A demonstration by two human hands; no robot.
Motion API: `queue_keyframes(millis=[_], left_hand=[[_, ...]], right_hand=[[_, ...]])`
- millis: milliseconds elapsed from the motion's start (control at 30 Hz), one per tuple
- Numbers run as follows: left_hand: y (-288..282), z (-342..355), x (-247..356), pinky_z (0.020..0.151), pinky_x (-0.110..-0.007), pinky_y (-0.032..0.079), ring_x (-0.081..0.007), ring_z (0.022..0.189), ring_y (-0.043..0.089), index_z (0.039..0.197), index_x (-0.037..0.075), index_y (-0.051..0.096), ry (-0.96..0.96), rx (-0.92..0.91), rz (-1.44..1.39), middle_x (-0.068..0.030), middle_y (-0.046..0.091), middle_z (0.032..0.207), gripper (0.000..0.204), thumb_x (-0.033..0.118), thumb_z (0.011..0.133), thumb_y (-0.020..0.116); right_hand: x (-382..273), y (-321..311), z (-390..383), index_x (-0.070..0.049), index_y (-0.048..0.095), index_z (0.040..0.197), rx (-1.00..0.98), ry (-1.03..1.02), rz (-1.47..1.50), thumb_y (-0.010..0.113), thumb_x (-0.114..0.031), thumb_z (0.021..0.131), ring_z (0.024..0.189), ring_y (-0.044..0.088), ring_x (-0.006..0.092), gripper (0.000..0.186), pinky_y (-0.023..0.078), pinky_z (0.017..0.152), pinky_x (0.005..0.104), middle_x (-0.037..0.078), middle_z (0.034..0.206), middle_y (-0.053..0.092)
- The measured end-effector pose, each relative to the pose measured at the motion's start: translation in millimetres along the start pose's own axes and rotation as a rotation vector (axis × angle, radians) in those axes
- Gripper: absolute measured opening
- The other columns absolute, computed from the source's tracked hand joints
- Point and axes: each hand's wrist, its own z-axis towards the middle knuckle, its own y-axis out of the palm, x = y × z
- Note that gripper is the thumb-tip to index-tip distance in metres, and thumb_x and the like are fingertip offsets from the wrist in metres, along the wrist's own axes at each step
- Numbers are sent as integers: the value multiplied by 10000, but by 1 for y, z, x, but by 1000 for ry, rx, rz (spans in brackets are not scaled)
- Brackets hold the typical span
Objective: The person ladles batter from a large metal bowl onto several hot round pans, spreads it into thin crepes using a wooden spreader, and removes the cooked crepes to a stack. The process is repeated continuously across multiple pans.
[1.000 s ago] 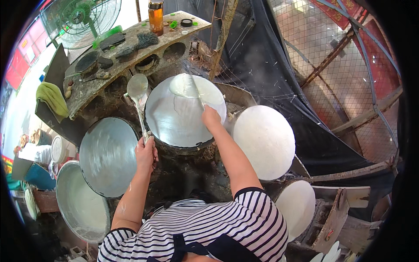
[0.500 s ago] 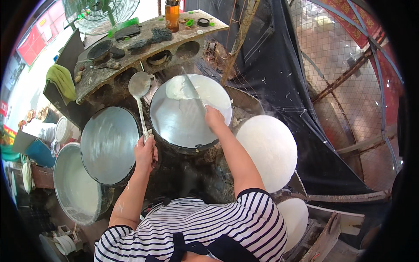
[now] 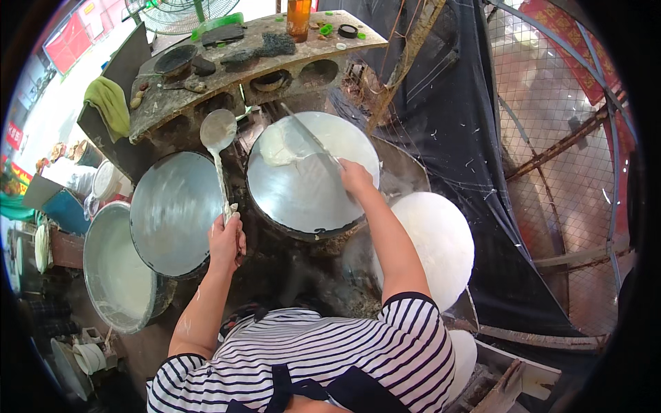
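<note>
My left hand (image 3: 227, 241) is closed round the handle of a batter-coated ladle (image 3: 219, 129), held up between two round griddles. The ladle's bowl points away from me. My right hand (image 3: 355, 177) grips a long thin spreader blade (image 3: 306, 132) that slants to the far left over the middle griddle (image 3: 296, 199). White batter lies on the far part of that griddle, with a thicker pool (image 3: 281, 146) left of the blade. Its near part is bare, shiny metal. Whether the blade's edge touches the batter is hard to see.
Left stands a bare round griddle (image 3: 172, 213), beside a tub (image 3: 88, 255) of pale batter. A griddle covered by a white sheet (image 3: 430, 248) lies under my right forearm. Beyond, a stained worktop (image 3: 261, 65) carries an orange bottle (image 3: 298, 20) and dark pads. Black sheeting (image 3: 441, 124) hangs right.
The spreader blade has turned, its far tip swinging left, and now shows more edge-on. The whole view has shifted slightly. The ladle stays in my left hand, in nearly the same place.
</note>
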Motion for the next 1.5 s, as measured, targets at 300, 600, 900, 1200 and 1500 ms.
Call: queue_keyframes(millis=[300,600,900,1200,1500], left_hand=[[-23,6,-3,301,-225,349,-84,388,426,840,72,473,11,32,-34,5,445,626,146,187,917,519],[-26,-4,-1,309,-230,358,-82,402,435,819,65,468,40,86,-67,-2,467,646,137,153,907,526],[-26,-24,-3,311,-228,355,-81,401,424,814,70,458,54,149,-63,-2,457,644,145,158,917,509],[-42,-31,-4,313,-233,351,-82,399,418,794,69,447,13,106,-1,-1,443,616,165,161,916,509],[-92,-13,2,310,-233,349,-85,396,427,834,54,470,-33,-86,6,-5,449,620,144,164,908,527]], right_hand=[[45,-15,-14,-123,606,1158,-434,-110,277,511,-194,831,757,603,194,347,472,729,306,116,828,652],[22,-22,77,-143,607,1175,-506,-299,177,509,-147,790,721,589,162,398,478,698,299,89,811,661],[24,-56,84,-142,597,1202,-618,-249,232,553,-191,787,574,497,88,420,412,502,252,3,674,584],[36,-71,50,-110,655,1114,-708,-217,71,627,-216,773,629,505,97,358,428,566,258,12,696,596],[-51,67,-152,-55,561,977,-185,216,717,544,-234,863,562,580,174,213,488,529,319,86,704,612]])
